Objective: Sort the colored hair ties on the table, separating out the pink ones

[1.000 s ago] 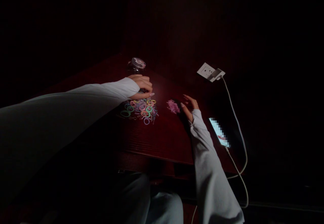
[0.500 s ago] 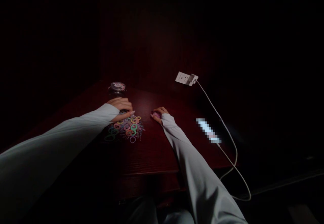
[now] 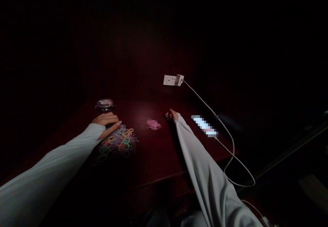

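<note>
A loose heap of many-coloured hair ties (image 3: 120, 141), rings and thin bands, lies on the dark red table. My left hand (image 3: 107, 121) rests at the heap's upper left edge. Its fingers are stretched out over the bands and the thumb stands apart. A small pile of pink elastic bands (image 3: 153, 124) lies by itself to the right of the heap. Beyond that pile on the right is my right hand (image 3: 171, 114), apart from the bands, with its fingers curled in. Whether anything is between those fingers is hidden.
Behind my left hand stands a round lidded jar (image 3: 105, 106). A phone with a lit, pixelated screen (image 3: 205, 126) lies at the right, joined by a white cable (image 3: 233, 145) to a charger (image 3: 179, 80) in the wall socket (image 3: 168, 80). The table's front edge (image 3: 159, 180) runs below.
My right hand has moved off the pink bands to the right, leaving their pile uncovered. My left hand stays at the heap. The whole view has shifted.
</note>
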Available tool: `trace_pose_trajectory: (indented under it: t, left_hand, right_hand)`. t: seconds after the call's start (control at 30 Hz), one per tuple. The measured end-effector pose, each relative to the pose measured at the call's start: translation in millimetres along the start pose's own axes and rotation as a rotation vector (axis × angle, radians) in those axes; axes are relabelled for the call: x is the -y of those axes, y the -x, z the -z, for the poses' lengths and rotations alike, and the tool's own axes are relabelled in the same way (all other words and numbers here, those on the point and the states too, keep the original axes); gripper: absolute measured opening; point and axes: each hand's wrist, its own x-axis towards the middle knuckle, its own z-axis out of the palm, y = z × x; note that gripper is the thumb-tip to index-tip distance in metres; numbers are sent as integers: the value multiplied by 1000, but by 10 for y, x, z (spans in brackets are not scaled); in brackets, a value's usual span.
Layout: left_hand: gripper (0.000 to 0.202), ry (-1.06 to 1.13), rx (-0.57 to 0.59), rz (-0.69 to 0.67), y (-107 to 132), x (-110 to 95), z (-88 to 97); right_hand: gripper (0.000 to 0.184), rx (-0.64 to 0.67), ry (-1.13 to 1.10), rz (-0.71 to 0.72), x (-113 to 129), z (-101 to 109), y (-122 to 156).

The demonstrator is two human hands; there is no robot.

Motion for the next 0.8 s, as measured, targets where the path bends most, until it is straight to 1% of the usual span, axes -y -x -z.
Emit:
trace_pose_trajectory:
  t: [0.07, 0.1, 0.17, 0.27, 0.3, 0.37, 0.43, 0.5, 0.63, 0.73, 0.8]
  left_hand:
    - [46, -19, -37, 46, 7, -8, -32]
    - [48, -21, -40, 48, 10, -18, -42]
    - [49, -19, -36, 47, 12, -40, -46]
    - [49, -12, -27, 58, 9, -72, -19]
    - [50, -12, -24, 64, 6, -82, -6]
    - [51, -7, -17, 76, 2, -97, 16]
    - [51, 4, -9, 84, 0, -106, 27]
    - [50, 9, -11, 86, 1, -109, 29]
    - [49, 7, -24, 75, 5, -89, 22]
    - [47, 22, -2, 49, 6, -60, 20]
    - [47, 21, 3, 39, 8, -48, 15]
  right_hand:
    - [75, -46, 119, -54, 5, -27, 85]
    - [79, -25, 183, -73, 4, -53, 127]
    - [83, 100, 264, -82, -2, -110, 197]
    - [81, 293, 242, -82, -8, -194, 237]
    - [81, 331, 215, -88, -8, -223, 232]
    - [82, 353, 152, -94, -4, -282, 203]
    - [84, 336, 89, -89, 5, -337, 170]
    - [86, 290, 21, -76, 22, -371, 148]
    - [86, 168, -96, -48, 92, -350, 139]
    - [84, 81, -92, -29, 134, -296, 141]
    - [84, 29, -28, -37, 130, -274, 147]
